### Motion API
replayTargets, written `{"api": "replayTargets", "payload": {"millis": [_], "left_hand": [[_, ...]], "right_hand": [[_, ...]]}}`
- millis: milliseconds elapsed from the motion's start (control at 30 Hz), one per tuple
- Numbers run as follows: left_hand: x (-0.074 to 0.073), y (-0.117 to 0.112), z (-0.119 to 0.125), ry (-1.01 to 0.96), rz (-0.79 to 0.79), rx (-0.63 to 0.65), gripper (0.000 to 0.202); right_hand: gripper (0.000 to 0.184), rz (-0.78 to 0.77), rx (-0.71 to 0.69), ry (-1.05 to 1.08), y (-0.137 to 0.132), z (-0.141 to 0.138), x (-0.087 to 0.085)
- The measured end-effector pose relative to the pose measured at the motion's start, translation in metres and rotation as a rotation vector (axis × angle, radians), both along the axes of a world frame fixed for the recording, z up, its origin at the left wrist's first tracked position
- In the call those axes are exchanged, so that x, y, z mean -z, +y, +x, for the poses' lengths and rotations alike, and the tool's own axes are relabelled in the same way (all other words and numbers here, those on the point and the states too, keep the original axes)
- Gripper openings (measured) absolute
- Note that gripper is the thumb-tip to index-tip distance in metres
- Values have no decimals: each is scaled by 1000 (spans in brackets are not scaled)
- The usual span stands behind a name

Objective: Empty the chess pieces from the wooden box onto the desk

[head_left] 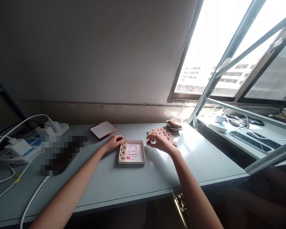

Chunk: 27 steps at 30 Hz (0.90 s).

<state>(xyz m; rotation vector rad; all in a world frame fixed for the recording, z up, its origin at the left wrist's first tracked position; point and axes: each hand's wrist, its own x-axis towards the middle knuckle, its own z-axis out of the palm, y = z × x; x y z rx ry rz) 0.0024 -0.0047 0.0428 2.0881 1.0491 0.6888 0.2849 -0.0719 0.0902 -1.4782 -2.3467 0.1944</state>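
A shallow white box point(143, 156) lies on the desk, with a column of several round Chinese chess pieces point(122, 153) along its left side. Printed red marks show through clear plastic on its floor. My left hand point(113, 143) grips the box's upper left corner, fingertips beside the top piece. To the right of the box, my right hand point(159, 142) is curled in a pinch just above the desk, a chess piece point(148, 142) partly visible at its fingertips. Behind that hand spreads a group of loose chess pieces point(166, 133), partly covered by it.
A box lid point(103, 129) lies upturned behind my left hand. At the back right, a plastic cup point(177, 117) stands in a brown holder point(173, 125). Power strips point(26, 146) with white cables and a blurred dark object point(66, 154) occupy the left. A metal frame point(219, 73) borders the right.
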Motion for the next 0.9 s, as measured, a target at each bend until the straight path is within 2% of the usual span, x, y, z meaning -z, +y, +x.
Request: {"api": "replayTargets", "payload": {"millis": [133,233,333,467,567,633,700,800,900], "left_hand": [[2,0,-2,-20,-19,-8,29],[2,-1,-4,-46,-42,-3,30],[2,-1,-6,-73,-71,21,31],[1,2,-7,-84,-64,57,29],[1,3,-7,-83,-2,69,32],[1,2,-7,-92,16,59,34],[1,1,-7,-103,10,53,30],[1,0,-6,-106,-24,42,23],[2,-1,-6,-99,-55,-4,21]], "right_hand": [[15,204,191,-226,-5,24,21],[26,280,226,-248,-6,19,22],[30,261,80,-189,-5,-13,11],[29,142,-173,-223,3,-73,2],[29,156,-244,-281,14,-105,6],[26,170,-252,-271,20,-112,9],[25,155,-239,-218,26,-110,11],[24,123,-224,-66,33,-92,8],[21,163,-111,57,40,-64,7]]}}
